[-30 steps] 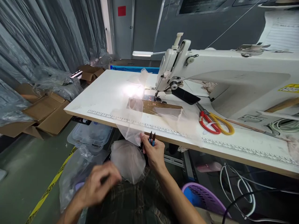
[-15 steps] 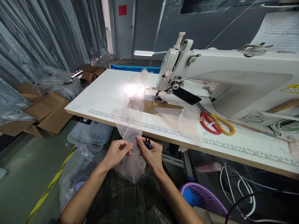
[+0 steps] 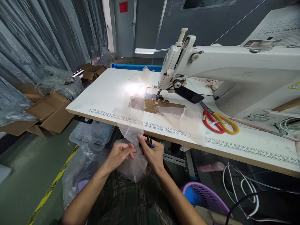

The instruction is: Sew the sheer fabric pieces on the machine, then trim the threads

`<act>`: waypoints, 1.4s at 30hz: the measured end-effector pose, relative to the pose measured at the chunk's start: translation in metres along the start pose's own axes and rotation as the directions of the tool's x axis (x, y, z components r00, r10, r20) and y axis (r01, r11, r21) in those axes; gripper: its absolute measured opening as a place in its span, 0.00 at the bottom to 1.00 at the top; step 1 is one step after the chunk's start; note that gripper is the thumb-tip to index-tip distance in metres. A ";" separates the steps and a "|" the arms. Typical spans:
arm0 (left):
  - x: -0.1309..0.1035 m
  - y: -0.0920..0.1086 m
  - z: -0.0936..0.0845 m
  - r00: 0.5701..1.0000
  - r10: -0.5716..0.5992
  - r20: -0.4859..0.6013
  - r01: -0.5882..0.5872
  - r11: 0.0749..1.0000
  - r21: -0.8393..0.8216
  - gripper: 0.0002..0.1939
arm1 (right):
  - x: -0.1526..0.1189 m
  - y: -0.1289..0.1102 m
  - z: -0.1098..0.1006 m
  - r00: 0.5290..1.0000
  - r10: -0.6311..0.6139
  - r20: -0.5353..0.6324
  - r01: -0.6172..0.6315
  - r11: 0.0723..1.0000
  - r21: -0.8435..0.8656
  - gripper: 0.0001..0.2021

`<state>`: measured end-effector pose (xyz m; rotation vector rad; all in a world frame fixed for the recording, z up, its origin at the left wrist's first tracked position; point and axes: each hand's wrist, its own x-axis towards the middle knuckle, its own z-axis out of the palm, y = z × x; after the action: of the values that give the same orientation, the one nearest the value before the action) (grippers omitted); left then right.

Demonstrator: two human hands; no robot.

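Observation:
A strip of sheer pale pink fabric (image 3: 132,129) runs from the white sewing table over its front edge and down to my lap. My right hand (image 3: 152,153) pinches it between thumb and forefinger just below the edge. Small blue-handled thread snips (image 3: 149,143) are tucked in the same hand, dark blades pointing up. My left hand (image 3: 120,155) is at the fabric's left side, fingers curled and thumb close to the forefinger; whatever lies between those fingertips is hidden. Beyond the hands, the white sewing machine (image 3: 173,68) has its needle area beside the strip.
Red-and-yellow-handled scissors (image 3: 219,122) and a black phone (image 3: 188,94) lie right of the needle. Another sheer piece (image 3: 191,122) rests on the sewing table (image 3: 98,93). Below are a purple basket (image 3: 206,195) and a clear plastic box (image 3: 92,134); cardboard boxes (image 3: 50,109) stand left.
My left hand has drawn slightly away from my right, and its fingers have shifted at the fabric. My right hand keeps its pinch and the snips. The view has moved a little.

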<state>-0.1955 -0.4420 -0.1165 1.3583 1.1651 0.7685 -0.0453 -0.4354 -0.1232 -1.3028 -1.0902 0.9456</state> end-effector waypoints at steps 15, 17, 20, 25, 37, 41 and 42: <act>-0.027 -0.041 -0.082 0.909 0.148 -0.389 0.148 0.759 0.634 0.17 | 0.000 0.000 -0.003 0.996 0.081 0.026 -0.083 0.995 0.048 0.19; -0.029 -0.036 -0.093 0.821 0.318 -0.475 0.143 0.691 0.709 0.16 | -0.006 -0.001 -0.006 0.988 0.073 0.134 -0.075 0.997 0.013 0.18; -0.034 -0.014 -0.090 0.547 0.658 -0.517 -0.048 0.642 0.765 0.10 | -0.022 -0.007 -0.012 0.931 0.028 0.365 -0.009 0.999 -0.054 0.16; -0.026 0.013 -0.054 0.465 0.855 -0.229 -0.590 0.492 0.640 0.06 | -0.050 -0.023 -0.022 0.795 -0.166 0.584 0.222 0.975 -0.024 0.11; 0.008 -0.013 -0.006 0.858 0.456 0.235 -0.461 0.887 -0.036 0.25 | -0.063 -0.013 -0.031 0.736 -0.095 0.671 0.191 0.979 -0.072 0.07; 0.000 -0.012 -0.015 0.951 0.272 0.143 -0.262 0.961 -0.089 0.19 | -0.061 -0.006 -0.034 0.737 -0.080 0.671 0.247 0.956 -0.158 0.06; -0.002 -0.012 -0.017 0.963 0.239 0.124 -0.230 0.970 -0.077 0.18 | -0.059 -0.004 -0.035 0.734 -0.070 0.676 0.255 0.951 -0.178 0.05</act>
<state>-0.2140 -0.4395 -0.1254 1.4889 0.8790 0.8614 -0.0261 -0.5018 -0.1219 -1.0541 -1.9136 1.2000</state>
